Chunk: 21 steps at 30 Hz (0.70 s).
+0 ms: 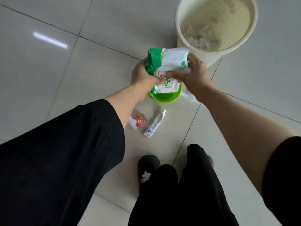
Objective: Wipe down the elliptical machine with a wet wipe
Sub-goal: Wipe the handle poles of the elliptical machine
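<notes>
A green and white pack of wet wipes [169,66] is held up over the tiled floor. My left hand [143,75] grips the pack's green left side, thumb on its front. My right hand [192,75] is on the pack's right side, thumb pressed flat on the label, and a white wet wipe [189,95] hangs from under its palm. How the right fingers hold the wipe is hidden. The elliptical machine is not in view.
A cream waste bin [216,26] with crumpled used wipes stands at the back right. Below the pack sits a small green bowl [164,97]. A pink pump bottle [138,121] and a white tube [156,123] lie on the floor. My black-clad legs and feet fill the bottom.
</notes>
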Motion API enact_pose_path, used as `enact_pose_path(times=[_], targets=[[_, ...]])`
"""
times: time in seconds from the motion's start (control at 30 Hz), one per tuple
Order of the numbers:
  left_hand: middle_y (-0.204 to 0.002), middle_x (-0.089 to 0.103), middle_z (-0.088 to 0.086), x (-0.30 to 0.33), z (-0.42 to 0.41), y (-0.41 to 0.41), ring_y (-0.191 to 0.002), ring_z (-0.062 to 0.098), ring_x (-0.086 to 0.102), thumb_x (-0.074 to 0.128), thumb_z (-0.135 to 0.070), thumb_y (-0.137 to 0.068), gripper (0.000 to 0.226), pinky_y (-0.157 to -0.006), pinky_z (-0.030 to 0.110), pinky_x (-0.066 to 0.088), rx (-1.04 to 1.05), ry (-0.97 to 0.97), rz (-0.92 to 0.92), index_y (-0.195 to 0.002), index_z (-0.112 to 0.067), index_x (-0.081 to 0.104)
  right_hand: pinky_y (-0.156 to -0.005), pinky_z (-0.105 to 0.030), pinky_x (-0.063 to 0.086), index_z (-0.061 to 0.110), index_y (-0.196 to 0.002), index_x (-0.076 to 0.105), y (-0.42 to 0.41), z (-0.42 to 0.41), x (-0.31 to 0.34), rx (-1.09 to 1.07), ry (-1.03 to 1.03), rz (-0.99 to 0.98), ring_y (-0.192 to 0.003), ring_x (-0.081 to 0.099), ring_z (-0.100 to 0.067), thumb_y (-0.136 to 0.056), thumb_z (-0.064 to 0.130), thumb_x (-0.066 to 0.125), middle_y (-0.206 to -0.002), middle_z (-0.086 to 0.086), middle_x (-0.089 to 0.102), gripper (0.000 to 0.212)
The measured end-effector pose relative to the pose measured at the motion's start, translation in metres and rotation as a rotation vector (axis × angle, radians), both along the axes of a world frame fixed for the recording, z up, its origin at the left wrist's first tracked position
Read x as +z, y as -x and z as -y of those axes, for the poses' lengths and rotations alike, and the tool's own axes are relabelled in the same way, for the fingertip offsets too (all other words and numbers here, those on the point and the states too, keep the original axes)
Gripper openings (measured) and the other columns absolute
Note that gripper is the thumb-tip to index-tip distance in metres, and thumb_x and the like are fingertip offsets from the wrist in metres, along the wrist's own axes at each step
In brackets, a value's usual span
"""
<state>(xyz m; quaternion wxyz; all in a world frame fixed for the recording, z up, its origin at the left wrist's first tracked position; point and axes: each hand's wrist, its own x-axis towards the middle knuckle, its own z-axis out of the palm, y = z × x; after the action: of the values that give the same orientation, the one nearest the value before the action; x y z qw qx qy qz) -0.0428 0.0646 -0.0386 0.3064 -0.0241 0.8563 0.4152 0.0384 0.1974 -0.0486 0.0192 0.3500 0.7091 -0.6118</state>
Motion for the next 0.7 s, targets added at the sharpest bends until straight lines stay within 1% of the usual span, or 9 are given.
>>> enact_pose_path(times=[0.1, 0.17, 0.27, 0.33, 0.4, 0.5, 0.6, 0.63, 0.7], targets=[[-0.115, 0.064, -0.001, -0.021, 0.002, 0.001, -0.107, 0.018, 0.061, 0.085, 0.001, -0.065, 0.063, -0.091, 0.03, 0.051, -0.042, 0.013, 0.121, -0.118, -0.016, 0.055, -0.092, -0.043, 0.052, 0.015, -0.123, 0.053, -0.002, 0.008, -0.021, -0.044, 0.004, 0.168, -0.103, 0.061, -0.023, -0.062, 0.031, 0.091, -0.113, 0.001, 0.061, 0.074], [-0.115, 0.059, -0.002, -0.014, 0.0, -0.004, -0.106, 0.015, 0.057, 0.079, 0.0, -0.075, 0.063, -0.086, 0.026, 0.045, -0.115, 0.029, 0.224, -0.13, -0.013, 0.052, -0.083, -0.036, 0.053, 0.013, -0.124, 0.049, -0.009, 0.015, -0.025, -0.169, 0.051, 0.256, -0.098, 0.063, -0.021, -0.069, 0.026, 0.088, -0.114, -0.002, 0.06, 0.069], [-0.118, 0.055, 0.0, 0.018, -0.005, -0.005, -0.107, 0.016, 0.053, 0.073, -0.005, -0.084, 0.056, -0.084, 0.026, 0.041, -0.131, 0.059, 0.236, -0.135, -0.012, 0.05, -0.054, -0.024, 0.047, 0.01, -0.104, 0.052, -0.015, 0.022, 0.006, -0.323, 0.298, 0.215, -0.064, 0.065, -0.014, -0.076, 0.015, 0.083, -0.087, -0.002, 0.06, 0.041], [-0.124, 0.059, 0.004, 0.052, -0.012, -0.003, -0.116, 0.022, 0.056, 0.07, -0.013, -0.088, 0.038, -0.091, 0.033, 0.047, -0.109, 0.019, 0.267, -0.123, -0.017, 0.056, -0.056, -0.027, 0.048, 0.004, -0.084, 0.055, -0.012, 0.022, 0.043, -0.465, 0.498, 0.113, -0.055, 0.062, -0.016, -0.081, 0.006, 0.076, -0.077, -0.009, 0.056, 0.021], [-0.116, 0.066, 0.006, 0.105, -0.025, -0.005, -0.118, 0.028, 0.059, 0.064, -0.031, -0.093, 0.011, -0.1, 0.045, 0.047, -0.152, -0.057, 0.346, -0.099, -0.023, 0.061, -0.061, -0.031, 0.052, -0.002, -0.087, 0.059, -0.006, 0.017, 0.088, -0.586, 0.712, -0.011, -0.061, 0.063, -0.023, -0.087, 0.004, 0.068, -0.081, -0.018, 0.057, 0.011], [-0.102, 0.067, 0.0, 0.201, -0.042, -0.006, -0.113, 0.025, 0.064, 0.053, -0.054, -0.093, 0.031, -0.1, 0.045, 0.044, -0.263, -0.112, 0.398, -0.097, -0.025, 0.062, -0.097, -0.048, 0.05, -0.002, -0.108, 0.061, 0.005, -0.001, 0.18, -0.714, 0.847, -0.173, -0.095, 0.064, -0.037, -0.087, 0.008, 0.063, -0.104, -0.024, 0.06, 0.023], [-0.097, 0.067, 0.002, 0.314, -0.062, -0.002, -0.092, 0.021, 0.067, 0.057, -0.038, -0.096, 0.019, -0.085, 0.034, 0.052, -0.358, -0.263, 0.369, -0.102, -0.02, 0.062, -0.097, -0.035, 0.049, -0.001, -0.079, 0.068, 0.0, -0.029, 0.297, -0.762, 0.821, -0.326, -0.083, 0.069, -0.028, -0.094, 0.009, 0.055, -0.088, -0.017, 0.066, 0.022], [-0.092, 0.066, 0.001, 0.355, -0.07, 0.0, -0.083, 0.018, 0.065, 0.057, -0.026, -0.097, 0.008, -0.076, 0.03, 0.054, -0.363, -0.326, 0.337, -0.096, -0.019, 0.062, -0.093, -0.028, 0.05, 0.003, -0.083, 0.07, -0.007, -0.037, 0.34, -0.699, 0.764, -0.395, -0.085, 0.068, -0.022, -0.094, 0.01, 0.056, -0.091, -0.012, 0.066, 0.02], [-0.08, 0.063, 0.0, 0.439, -0.089, -0.003, -0.07, 0.012, 0.06, 0.056, -0.012, -0.097, 0.016, -0.061, 0.021, 0.052, -0.34, -0.441, 0.255, -0.083, -0.019, 0.059, -0.094, -0.024, 0.05, 0.01, -0.102, 0.073, -0.026, -0.053, 0.423, -0.67, 0.629, -0.483, -0.102, 0.063, -0.021, -0.09, 0.014, 0.06, -0.104, -0.009, 0.063, 0.018]])
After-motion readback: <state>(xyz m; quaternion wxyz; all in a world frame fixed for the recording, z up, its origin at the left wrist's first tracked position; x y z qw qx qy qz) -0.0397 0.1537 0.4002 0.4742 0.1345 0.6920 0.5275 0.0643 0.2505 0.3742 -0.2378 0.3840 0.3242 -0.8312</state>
